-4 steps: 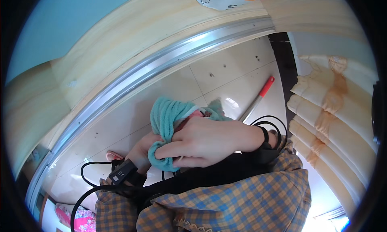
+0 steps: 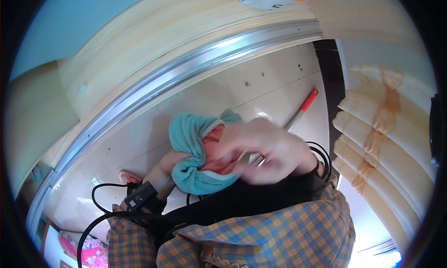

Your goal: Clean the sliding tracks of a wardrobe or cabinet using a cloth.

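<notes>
A teal plush cloth (image 2: 188,133) with a pink inner side (image 2: 213,149) is bunched up in front of my body, above the tiled floor. My left hand (image 2: 179,160) reaches into its folds from the left and supports it; most of its fingers are hidden by the cloth. My right hand (image 2: 270,149) is over the cloth's right side, smeared by motion. Its fingertips are near the pink part, but whether they touch it I cannot make out. Shiny metal shows in a gap between its fingers.
A metal pole with a red end (image 2: 307,100) lies on the floor beyond my right hand. A silver metal track (image 2: 205,58) edges a pale wooden panel. Pleated cream fabric (image 2: 372,128) hangs at the right. Black cables (image 2: 100,189) loop from my left wrist.
My right hand has drawn off the cloth toward the right. The cloth has spread wider, and more of its pink inside shows. The view has shifted slightly.
</notes>
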Tool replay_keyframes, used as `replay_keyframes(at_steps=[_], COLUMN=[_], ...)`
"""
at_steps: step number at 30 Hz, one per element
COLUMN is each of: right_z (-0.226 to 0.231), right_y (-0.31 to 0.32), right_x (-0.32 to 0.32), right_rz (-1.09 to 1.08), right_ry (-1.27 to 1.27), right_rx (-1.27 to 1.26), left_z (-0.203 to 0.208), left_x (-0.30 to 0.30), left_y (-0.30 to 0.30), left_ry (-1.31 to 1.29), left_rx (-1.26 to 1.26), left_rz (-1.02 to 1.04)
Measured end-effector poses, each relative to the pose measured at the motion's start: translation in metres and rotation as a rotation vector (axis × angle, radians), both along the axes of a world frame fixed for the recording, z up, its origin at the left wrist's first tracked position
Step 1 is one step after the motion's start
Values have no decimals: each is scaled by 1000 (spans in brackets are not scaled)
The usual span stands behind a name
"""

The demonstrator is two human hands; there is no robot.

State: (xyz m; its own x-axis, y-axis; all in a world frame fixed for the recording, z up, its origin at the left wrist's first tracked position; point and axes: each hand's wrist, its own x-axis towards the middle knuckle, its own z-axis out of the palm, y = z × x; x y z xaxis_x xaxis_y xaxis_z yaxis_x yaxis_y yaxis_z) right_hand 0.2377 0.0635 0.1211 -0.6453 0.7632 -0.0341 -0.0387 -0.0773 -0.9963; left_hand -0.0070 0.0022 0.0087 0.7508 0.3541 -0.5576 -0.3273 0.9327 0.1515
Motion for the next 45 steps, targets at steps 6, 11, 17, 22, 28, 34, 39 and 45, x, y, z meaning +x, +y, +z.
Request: replay_keyframes(at_steps=[6, 11, 17, 22, 28, 34, 39, 45], right_z=[-72, -109, -128, -136, -140, -134, -135, -136], right_y=[22, 42, 37, 37, 39, 41, 34, 33], right_x=[20, 5, 2, 1, -4, -4, -4, -3], right_rz=[-503, -690, -858, -973, -969, -925, -985, -988], right_ry=[53, -215, -166, -73, -223, -116, -90, -367], right_rx=[-265, 23, -200, -168, -92, -256, -290, -140], left_z=[0, 16, 17, 13, 14, 12, 9, 16], left_x=[-21, -28, -24, -22, -23, -27, -29, -25], left_y=[-12, 4, 9, 10, 10, 6, 0, 0], left_ry=[59, 170, 172, 185, 228, 243, 222, 277], left_rx=[-166, 159, 431, 411, 470, 416, 409, 408], left_rz=[20, -151, -421, -406, -399, -432, -432, -364])
